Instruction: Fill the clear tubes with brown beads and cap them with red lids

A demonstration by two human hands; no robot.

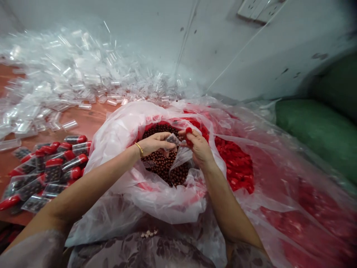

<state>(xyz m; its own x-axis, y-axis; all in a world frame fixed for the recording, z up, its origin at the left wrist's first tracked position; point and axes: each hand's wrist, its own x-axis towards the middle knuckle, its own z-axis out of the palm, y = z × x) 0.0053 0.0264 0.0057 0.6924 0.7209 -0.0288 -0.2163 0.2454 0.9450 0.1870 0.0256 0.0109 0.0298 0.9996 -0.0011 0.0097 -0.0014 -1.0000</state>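
My left hand [156, 143], with a gold bangle at the wrist, grips a small clear plastic tube [173, 139] filled with dark beads. My right hand [198, 145] pinches a red cap [189, 131] right at the tube's end. Both hands hover over an open plastic bag [156, 193] holding a heap of small brown beads [167, 165]. Just to the right lies a second bag of loose red caps [237, 163].
Several filled, red-capped tubes [52, 167] lie on the brown table at the left. A big pile of empty clear tubes [69, 82] covers the far left. A white wall stands behind; green sacks [318, 130] sit at the right.
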